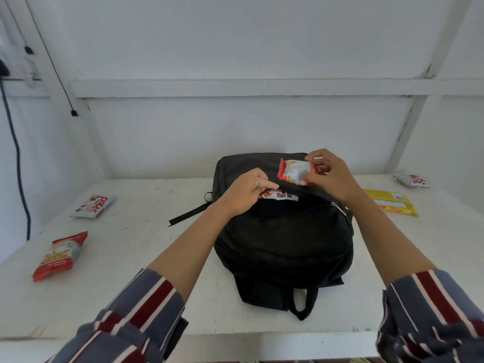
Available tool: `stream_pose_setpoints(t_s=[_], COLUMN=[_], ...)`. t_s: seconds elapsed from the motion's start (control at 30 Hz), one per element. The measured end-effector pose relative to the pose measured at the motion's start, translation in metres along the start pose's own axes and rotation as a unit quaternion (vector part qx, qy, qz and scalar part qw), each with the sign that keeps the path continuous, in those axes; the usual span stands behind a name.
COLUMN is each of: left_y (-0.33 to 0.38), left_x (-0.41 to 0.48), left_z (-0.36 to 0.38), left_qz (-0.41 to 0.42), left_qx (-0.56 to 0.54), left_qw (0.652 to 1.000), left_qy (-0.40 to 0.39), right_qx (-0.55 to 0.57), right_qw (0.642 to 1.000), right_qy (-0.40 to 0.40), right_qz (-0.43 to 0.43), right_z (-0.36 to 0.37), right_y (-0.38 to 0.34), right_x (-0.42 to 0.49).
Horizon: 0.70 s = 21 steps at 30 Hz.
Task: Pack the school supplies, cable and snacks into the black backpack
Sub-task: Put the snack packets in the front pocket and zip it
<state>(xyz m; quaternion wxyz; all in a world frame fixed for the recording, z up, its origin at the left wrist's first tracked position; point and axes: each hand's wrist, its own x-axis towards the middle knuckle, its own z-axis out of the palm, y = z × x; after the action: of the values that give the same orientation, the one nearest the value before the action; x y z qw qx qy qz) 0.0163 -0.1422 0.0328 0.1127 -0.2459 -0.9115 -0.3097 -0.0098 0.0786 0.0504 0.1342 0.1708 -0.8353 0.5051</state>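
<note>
Two striped sleeves [146,305] reach over the near edge of the white surface [157,258] to the backpack [282,244], which lies flat mid-surface. The left hand [243,192] curls its fingers on a tucked packet [280,196] at the pocket mouth. The right hand [332,174] pinches a red snack [294,172] over the backpack's far end. A red packet [59,256] and a white packet [93,206] lie along the left edge, a yellow box [390,204] lies by the right edge, and a corner packet [412,180] lies far right. Cables [18,158] hang down the left wall.

A scuffed white worktop [162,260] meets a white wall [235,35] at its far edge; a horizontal rail [235,87] and a slanted brace [411,127] cross the wall.
</note>
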Motion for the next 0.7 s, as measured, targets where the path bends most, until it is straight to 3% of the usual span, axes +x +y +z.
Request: stream_pose_setpoints(t_s=[0.07,0.17,0.27,0.33,0.53,0.6,0.7], left_y=[-0.001,-0.002,-0.001,-0.001,0.003,0.003,0.003], left_x=[-0.001,0.001,0.003,0.004,0.004,0.003,0.004], left_z=[0.0,0.001,0.001,0.001,0.0,-0.001,-0.001], left_qz=[0.002,0.008,0.005,-0.005,-0.008,-0.008,-0.008], left_qx=[0.0,0.01,-0.02,-0.031,-0.033,-0.032,-0.025], left_qw=[1.0,1.0,0.999,0.999,0.999,0.999,0.999], left_qy=[0.008,0.013,0.024,0.029,0.033,0.033,0.031], right_qx=[0.045,0.089,0.081,0.02,-0.211,-0.199,-0.069], right_qw=[0.999,0.995,0.987,0.988,0.974,0.976,0.99], right_qy=[0.015,-0.046,-0.135,-0.154,-0.04,-0.009,-0.018], right_qz=[0.002,-0.019,-0.021,-0.024,-0.07,-0.092,-0.121], right_z=[-0.01,-0.017,-0.002,0.017,0.05,0.049,0.044], right_y=[-0.007,-0.021,-0.022,-0.011,0.007,0.004,-0.005], right_x=[-0.016,-0.042,-0.064,-0.07,-0.068,-0.07,-0.081])
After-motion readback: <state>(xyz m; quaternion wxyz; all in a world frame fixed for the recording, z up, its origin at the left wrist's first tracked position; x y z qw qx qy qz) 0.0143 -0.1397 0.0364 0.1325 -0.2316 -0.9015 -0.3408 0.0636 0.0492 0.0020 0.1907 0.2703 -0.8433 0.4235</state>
